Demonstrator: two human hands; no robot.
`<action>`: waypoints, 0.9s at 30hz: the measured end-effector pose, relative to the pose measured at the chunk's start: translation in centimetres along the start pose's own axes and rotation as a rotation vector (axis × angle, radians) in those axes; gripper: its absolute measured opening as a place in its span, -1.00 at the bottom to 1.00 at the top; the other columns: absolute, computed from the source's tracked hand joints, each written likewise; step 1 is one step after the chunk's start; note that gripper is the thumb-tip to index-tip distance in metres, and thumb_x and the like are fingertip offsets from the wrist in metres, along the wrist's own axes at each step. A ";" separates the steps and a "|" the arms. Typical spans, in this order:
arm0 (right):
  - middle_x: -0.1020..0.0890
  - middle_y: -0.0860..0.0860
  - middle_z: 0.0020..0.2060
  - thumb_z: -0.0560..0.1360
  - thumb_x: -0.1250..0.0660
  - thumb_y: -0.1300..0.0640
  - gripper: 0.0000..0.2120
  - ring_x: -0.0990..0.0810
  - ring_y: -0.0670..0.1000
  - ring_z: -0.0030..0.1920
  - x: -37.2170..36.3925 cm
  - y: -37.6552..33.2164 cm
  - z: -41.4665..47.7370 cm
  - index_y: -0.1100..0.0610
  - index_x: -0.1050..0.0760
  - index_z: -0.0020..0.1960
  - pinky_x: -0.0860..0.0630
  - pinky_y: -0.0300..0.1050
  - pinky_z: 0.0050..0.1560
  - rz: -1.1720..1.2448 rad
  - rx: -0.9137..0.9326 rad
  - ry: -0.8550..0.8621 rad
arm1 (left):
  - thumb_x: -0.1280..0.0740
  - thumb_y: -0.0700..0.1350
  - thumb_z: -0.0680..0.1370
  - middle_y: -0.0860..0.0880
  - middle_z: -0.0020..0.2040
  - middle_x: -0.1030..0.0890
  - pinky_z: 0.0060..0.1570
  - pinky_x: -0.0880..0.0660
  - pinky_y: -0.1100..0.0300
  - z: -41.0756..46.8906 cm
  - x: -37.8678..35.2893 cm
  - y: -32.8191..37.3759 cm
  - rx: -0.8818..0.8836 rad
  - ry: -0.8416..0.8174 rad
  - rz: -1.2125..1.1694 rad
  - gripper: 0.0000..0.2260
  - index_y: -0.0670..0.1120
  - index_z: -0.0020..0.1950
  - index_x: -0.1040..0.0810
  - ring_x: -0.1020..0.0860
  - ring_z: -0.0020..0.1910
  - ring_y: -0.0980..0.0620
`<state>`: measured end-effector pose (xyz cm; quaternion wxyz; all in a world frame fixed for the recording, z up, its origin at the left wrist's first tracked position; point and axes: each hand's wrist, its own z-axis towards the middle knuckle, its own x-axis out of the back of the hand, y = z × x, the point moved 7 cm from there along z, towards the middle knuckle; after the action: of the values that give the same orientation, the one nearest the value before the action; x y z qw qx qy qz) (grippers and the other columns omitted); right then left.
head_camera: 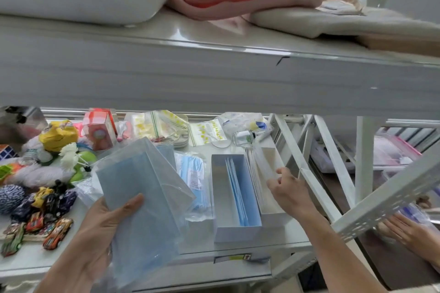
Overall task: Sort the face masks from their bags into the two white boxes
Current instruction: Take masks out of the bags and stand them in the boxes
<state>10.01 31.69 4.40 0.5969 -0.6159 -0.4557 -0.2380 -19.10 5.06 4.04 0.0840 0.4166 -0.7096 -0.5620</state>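
— What have your hands got right now?

— My left hand is wrapped around the lower end of a clear plastic bag with a stack of blue masks inside, thumb across the front, and it's tilted up above the front edge of the shelf. My right hand is over the right-hand white box, fingers curled and pinching a thin clear sleeve that stands in it; what's inside that box looks white, but I can't tell more.

— And the other box?

— The left white box sits touching it, long side to long side, near the shelf's right edge. Blue masks stand on edge in it, leaning toward its right wall.

— Anything between the bag and the boxes?

— Another bag of blue masks lies flat just beside the left box. Behind, along the back edge, zip bags. At the left edge, toy cars and a ball of twine. A second person's hand shows past the rack's frame, lower right.
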 end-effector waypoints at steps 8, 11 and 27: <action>-0.63 0.28 0.02 0.50 -0.22 0.24 -0.78 -0.62 0.28 0.04 2.8 -2.6 1.5 0.30 -0.44 0.12 -0.45 -0.04 -0.07 -0.319 0.070 0.126 | -0.43 -0.24 0.42 -0.31 0.06 -0.70 -0.08 -0.61 -0.30 -0.3 0.5 -0.1 0.019 0.015 -0.014 -0.67 -0.26 0.18 -0.62 -0.71 -0.14 -0.24; -0.60 0.20 0.01 0.48 -0.24 0.23 -0.81 -0.59 0.20 0.01 4.7 -3.0 1.9 0.27 -0.44 0.07 -0.44 -0.09 -0.10 -0.381 0.038 0.015 | -0.44 -0.23 0.40 -0.31 0.06 -0.70 -0.08 -0.61 -0.31 -0.3 0.6 -0.2 0.022 0.011 -0.016 -0.67 -0.25 0.16 -0.63 -0.70 -0.07 -0.28; -0.67 0.08 0.06 0.53 -0.15 -0.32 -0.42 -0.63 0.10 0.03 1.8 -7.2 -1.3 0.13 -0.50 0.25 -0.48 -0.01 -0.01 0.240 0.259 0.164 | -0.57 -0.32 0.23 -0.36 0.02 -0.69 0.00 -0.60 -0.33 -0.8 -3.0 -0.4 0.034 -0.049 -0.019 -0.54 -0.28 0.12 -0.64 -0.67 -0.04 -0.36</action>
<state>5.09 30.04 9.84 0.7303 -0.5627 -0.3555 -0.1538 -16.47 6.52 5.02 0.0541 0.4108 -0.7168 -0.5608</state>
